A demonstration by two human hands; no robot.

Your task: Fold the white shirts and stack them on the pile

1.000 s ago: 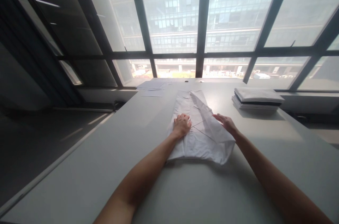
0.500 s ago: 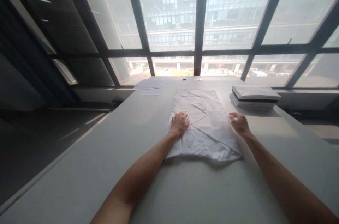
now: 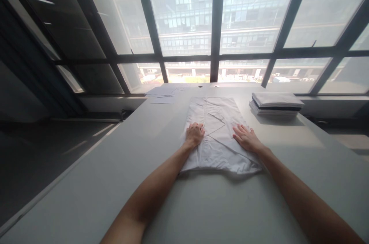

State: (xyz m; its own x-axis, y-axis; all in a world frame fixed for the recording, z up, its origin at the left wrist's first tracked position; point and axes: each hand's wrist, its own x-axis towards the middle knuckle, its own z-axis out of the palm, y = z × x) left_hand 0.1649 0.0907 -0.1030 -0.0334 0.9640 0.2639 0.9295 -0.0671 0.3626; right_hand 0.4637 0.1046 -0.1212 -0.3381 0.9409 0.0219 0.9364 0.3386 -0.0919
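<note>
A folded white shirt (image 3: 215, 155) lies on the white table, with a button placket down its left part and a diagonal fold across the middle. On its left side rests my left hand (image 3: 195, 134), fingers slightly bent and apart against the cloth. My right hand (image 3: 246, 137) lies flat on the shirt's right side, its fingers spread. Neither hand grips the fabric. Small wrinkles run along the near edge, and the lower right corner bulges a little off the table.
A stack of folded cloths (image 3: 275, 103), white with a dark layer, stands at the back right of the table (image 3: 138, 151). Thin white sheets (image 3: 163, 95) lie at the back left. Tall windows (image 3: 187, 13) rise behind, and a dark curtain (image 3: 31, 55) hangs at the left.
My right hand has moved left from the shirt's right edge onto its surface, opening from a pinch to flat, spread fingers. My left hand has stayed in place.
</note>
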